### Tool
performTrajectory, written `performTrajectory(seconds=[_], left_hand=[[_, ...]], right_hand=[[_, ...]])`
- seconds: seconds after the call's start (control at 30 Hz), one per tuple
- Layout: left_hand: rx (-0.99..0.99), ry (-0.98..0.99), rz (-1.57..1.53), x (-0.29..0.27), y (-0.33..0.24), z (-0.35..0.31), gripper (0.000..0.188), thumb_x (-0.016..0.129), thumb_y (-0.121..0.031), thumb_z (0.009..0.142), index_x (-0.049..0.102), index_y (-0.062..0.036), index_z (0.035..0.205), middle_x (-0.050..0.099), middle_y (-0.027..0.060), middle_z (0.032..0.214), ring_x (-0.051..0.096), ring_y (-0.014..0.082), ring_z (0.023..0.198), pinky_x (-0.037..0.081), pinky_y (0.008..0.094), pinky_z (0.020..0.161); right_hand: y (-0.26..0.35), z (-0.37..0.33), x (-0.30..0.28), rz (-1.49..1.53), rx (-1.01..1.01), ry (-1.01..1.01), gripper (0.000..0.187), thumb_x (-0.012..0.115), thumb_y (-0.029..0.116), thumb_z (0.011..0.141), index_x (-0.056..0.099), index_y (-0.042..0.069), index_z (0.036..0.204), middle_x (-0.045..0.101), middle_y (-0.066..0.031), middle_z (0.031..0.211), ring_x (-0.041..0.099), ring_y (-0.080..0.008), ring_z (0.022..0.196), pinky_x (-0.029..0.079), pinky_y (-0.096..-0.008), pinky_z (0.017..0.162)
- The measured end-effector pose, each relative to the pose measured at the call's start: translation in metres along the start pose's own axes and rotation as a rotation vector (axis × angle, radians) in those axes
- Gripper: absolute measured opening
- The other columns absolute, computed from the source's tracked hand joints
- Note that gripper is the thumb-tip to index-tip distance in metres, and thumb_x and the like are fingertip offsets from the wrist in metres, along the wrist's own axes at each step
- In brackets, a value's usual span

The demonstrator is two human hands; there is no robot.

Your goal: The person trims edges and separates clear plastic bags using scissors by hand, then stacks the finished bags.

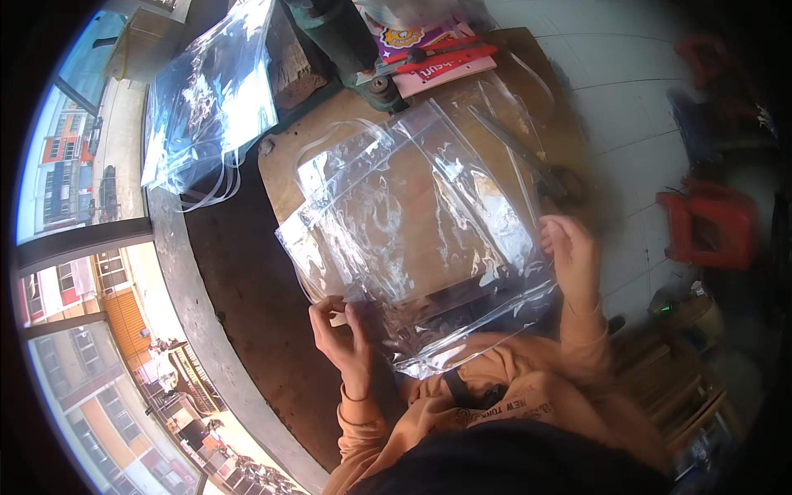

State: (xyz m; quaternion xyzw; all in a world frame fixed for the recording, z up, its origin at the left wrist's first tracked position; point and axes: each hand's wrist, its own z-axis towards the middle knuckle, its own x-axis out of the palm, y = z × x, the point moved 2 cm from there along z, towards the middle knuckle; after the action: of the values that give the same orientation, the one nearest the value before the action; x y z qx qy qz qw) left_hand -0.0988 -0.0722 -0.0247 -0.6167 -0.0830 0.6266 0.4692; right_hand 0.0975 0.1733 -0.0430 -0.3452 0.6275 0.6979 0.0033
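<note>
A clear plastic bag point(396, 223) lies spread over the near part of the wooden table, its near end hanging toward my lap. Pale strap loops show at its far left. At its left edge, my left hand point(342, 330) pinches the plastic between thumb and fingers. On the opposite side my right hand point(569, 243) has its fingers curled in against the bag's right edge. A pair of scissors point(532, 161) with dark handles rests on the table just beyond my right hand, partly by a strip of clear plastic.
A stack of clear bags point(214, 91) with loops lies at the far left. Behind the table stands a green metal machine part point(338, 37), beside a red-handled tool point(429, 56) on printed packets. Red stools point(714, 227) stand on the tiled floor at right. Windows line the left.
</note>
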Motion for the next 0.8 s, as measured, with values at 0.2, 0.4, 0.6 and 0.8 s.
performTrajectory(seconds=[0.2, 0.4, 0.6, 0.8], left_hand=[[-0.822, 0.07, -0.767, -0.007, 0.018, -0.096, 0.021, 0.045, -0.02, 0.097, 0.052, -0.001, 0.104, 0.053, 0.0003, 0.084, 0.048, 0.0061, 0.075, 0.039, 0.0174, 0.065], [-0.809, 0.184, -0.721, -0.016, 0.02, -0.085, 0.024, 0.051, -0.017, 0.094, 0.047, -0.0021, 0.113, 0.057, 0.0022, 0.085, 0.053, 0.0075, 0.076, 0.043, 0.0195, 0.064], [-0.558, 0.28, -1.036, -0.031, -0.02, -0.063, 0.036, 0.063, -0.013, 0.086, 0.043, -0.002, 0.113, 0.06, 0.0102, 0.091, 0.059, 0.0155, 0.081, 0.049, 0.0274, 0.076], [-0.405, 0.237, -0.892, -0.009, -0.07, -0.052, 0.051, 0.061, 0.007, 0.08, 0.032, -0.0037, 0.12, 0.046, 0.0115, 0.103, 0.051, 0.017, 0.095, 0.051, 0.0269, 0.078]], right_hand=[[0.068, -0.011, 0.023, 0.025, -0.281, 0.254, 0.012, 0.06, 0.004, 0.084, 0.06, -0.001, 0.095, 0.06, -0.0128, 0.087, 0.061, -0.0277, 0.074, 0.049, -0.0323, 0.063], [0.072, -0.064, 0.077, 0.155, -0.427, 0.66, 0.032, 0.069, 0.016, 0.08, 0.055, -0.001, 0.103, 0.054, -0.0201, 0.105, 0.058, -0.0355, 0.089, 0.05, -0.0383, 0.074], [0.088, -0.068, 0.072, 0.348, -0.38, 0.801, 0.048, 0.074, 0.028, 0.075, 0.053, -0.003, 0.106, 0.053, -0.0212, 0.107, 0.057, -0.0374, 0.097, 0.048, -0.0389, 0.079], [0.095, -0.06, 0.056, 0.406, -0.355, 0.788, 0.046, 0.077, 0.027, 0.071, 0.053, -0.003, 0.096, 0.055, -0.0179, 0.1, 0.057, -0.0325, 0.09, 0.047, -0.0369, 0.077]])
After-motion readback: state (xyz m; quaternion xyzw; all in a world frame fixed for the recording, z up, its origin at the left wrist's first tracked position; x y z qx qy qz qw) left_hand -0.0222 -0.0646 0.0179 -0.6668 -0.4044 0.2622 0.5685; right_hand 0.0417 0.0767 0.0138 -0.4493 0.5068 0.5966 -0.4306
